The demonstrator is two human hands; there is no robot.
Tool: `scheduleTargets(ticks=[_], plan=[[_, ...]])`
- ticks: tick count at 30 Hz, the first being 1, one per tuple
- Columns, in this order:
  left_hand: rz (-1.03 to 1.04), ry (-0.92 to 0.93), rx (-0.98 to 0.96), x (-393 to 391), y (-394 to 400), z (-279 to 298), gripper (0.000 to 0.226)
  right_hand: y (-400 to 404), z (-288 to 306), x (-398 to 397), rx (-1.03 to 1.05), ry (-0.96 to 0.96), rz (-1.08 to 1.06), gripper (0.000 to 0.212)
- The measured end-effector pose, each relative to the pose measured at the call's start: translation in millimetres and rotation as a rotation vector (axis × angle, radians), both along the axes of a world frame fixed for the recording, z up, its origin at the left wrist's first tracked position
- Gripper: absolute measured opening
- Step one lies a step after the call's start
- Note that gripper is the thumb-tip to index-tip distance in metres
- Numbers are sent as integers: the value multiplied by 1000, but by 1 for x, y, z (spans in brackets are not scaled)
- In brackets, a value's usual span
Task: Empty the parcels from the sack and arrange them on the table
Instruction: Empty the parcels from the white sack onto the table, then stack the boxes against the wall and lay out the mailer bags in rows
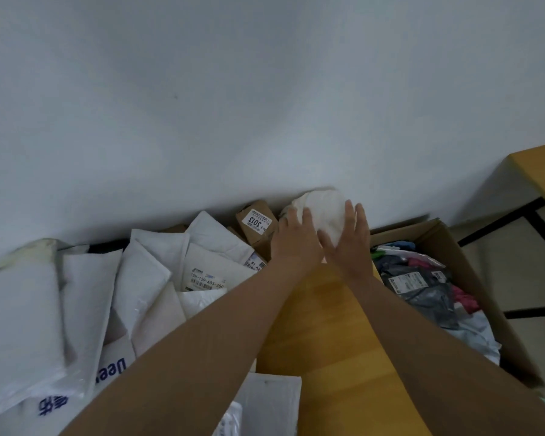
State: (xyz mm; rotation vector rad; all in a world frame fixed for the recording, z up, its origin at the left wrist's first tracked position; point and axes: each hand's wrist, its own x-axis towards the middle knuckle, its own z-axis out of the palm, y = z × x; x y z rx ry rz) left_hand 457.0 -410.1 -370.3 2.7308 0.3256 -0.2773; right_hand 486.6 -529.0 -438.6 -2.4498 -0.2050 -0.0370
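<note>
A rounded white soft parcel (326,212) sits at the far edge of the wooden table (328,335), against the wall. My left hand (294,239) presses its left side and my right hand (351,237) its right side, fingers straight on both. Left of it stands a small brown box (256,225) with a white label. Several white mailer bags (158,272) lie piled across the left half of the table. No sack is in view.
A large cardboard box (453,247) with dark and coloured parcel bags stands right of the table on the floor. Another wooden table (541,171) with black legs is at the far right. A pale wall rises directly behind the parcels.
</note>
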Motion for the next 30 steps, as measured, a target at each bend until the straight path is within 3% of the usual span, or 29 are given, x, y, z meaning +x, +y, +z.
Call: scheduleTargets(ticks=[5, 8, 11, 14, 21, 25, 30], plan=[[-3, -37, -9, -14, 19, 20, 53, 5, 14, -3, 10, 42, -73, 85], [36, -52, 16, -24, 32, 25, 52, 10, 23, -8, -99, -19, -73, 82], [57, -57, 45, -38, 43, 29, 50, 24, 32, -14, -211, -97, 19, 75], [105, -70, 66, -58, 58, 29, 48, 47, 42, -25, -194, -127, 114, 70], [207, -78, 131, -123, 111, 39, 53, 113, 47, -77, -218, -32, 399, 64], [344, -69, 151, -177, 161, 45, 55, 165, 55, -117, -230, -10, 519, 73], [592, -82, 194, -264, 230, 45, 62, 233, 66, -169, -277, 63, 664, 69]])
